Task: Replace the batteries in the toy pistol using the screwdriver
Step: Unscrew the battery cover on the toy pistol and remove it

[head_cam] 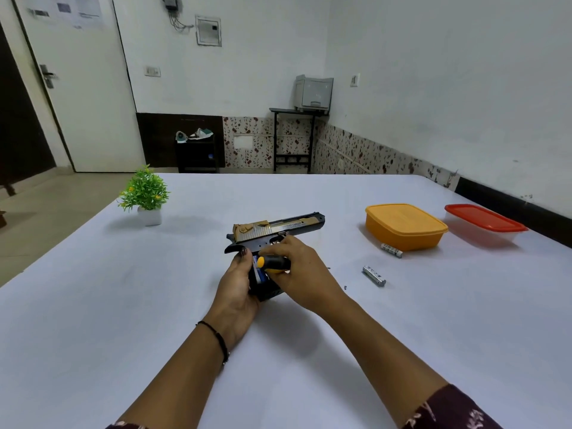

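Note:
A black and gold toy pistol (pixel 278 229) lies on its side mid-table, barrel pointing right. My left hand (pixel 236 286) grips its handle from the left. My right hand (pixel 301 274) holds a screwdriver with a black and yellow handle (pixel 272 263), laid across the grip. A blue battery (pixel 257 270) shows in the open grip between my hands. Two silver batteries lie loose on the table to the right, one (pixel 374 276) near my right hand and one (pixel 391 250) beside the orange box.
An orange lidded box (pixel 405 226) and a red-lidded clear box (pixel 486 224) stand at the right. A small potted plant (pixel 145 196) stands far left. Two tiny dark specks, perhaps screws (pixel 345 287), lie right of my right hand. The white table (pixel 123 305) spreads all round.

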